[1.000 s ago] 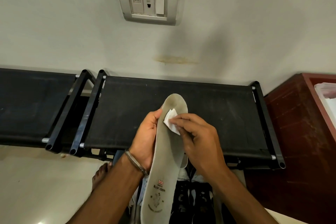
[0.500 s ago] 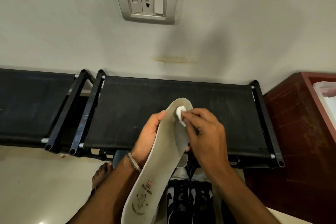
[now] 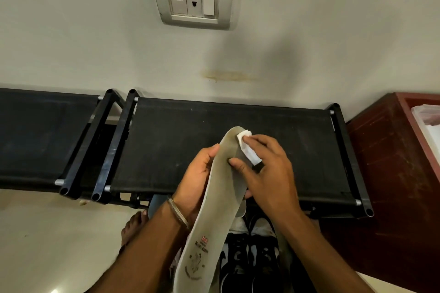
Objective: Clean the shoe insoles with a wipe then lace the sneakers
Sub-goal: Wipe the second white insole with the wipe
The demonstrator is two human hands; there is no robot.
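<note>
Both bare forearms enter from the lower edge and converge at centre frame. The left hand [image 3: 197, 181] is turned palm inward, fingers curled behind the long grey foam insole [image 3: 212, 216], thumb extended along its near edge. A thin metal bangle [image 3: 178, 212] encircles the left wrist. The right hand [image 3: 266, 173] lies palm down, fingers pressing the small folded white wipe [image 3: 246, 147] against the upper end of the insole, thumb bearing on the face of the insole. A bare foot [image 3: 133, 226] is visible beneath the left forearm.
</note>
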